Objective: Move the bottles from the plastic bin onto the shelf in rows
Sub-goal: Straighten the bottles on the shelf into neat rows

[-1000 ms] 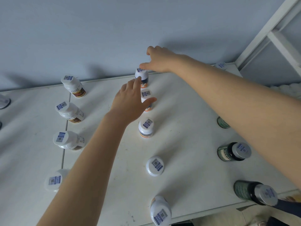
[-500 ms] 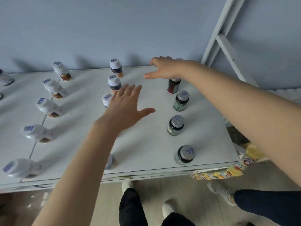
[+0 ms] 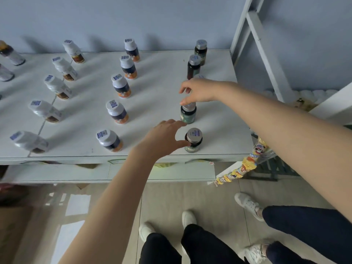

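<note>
Bottles stand in rows on the white shelf (image 3: 158, 88). The right row holds dark bottles with silver caps. My left hand (image 3: 163, 138) hovers at the shelf's front edge, fingers apart, thumb tip touching the front dark bottle (image 3: 193, 141). My right hand (image 3: 200, 91) hangs over the green bottle (image 3: 188, 115) behind it, thumb and fingertips resting on its cap, index finger raised. Behind that hand stand two more dark bottles (image 3: 194, 66); a third cap peeks over the hand. The middle row has white-capped, orange-labelled bottles (image 3: 121, 85). The plastic bin is out of view.
A row of white bottles (image 3: 57, 86) fills the left part of the shelf, with more bottles (image 3: 10, 54) at the far left edge. A white shelf post (image 3: 245, 25) and slanted brace rise at the right. Another person's legs (image 3: 304, 225) stand at lower right.
My head has tilted down and back, so the floor and legs show. Both hands came toward the front right: the left from the middle row to the front dark bottle, the right from the back row to the green bottle.
</note>
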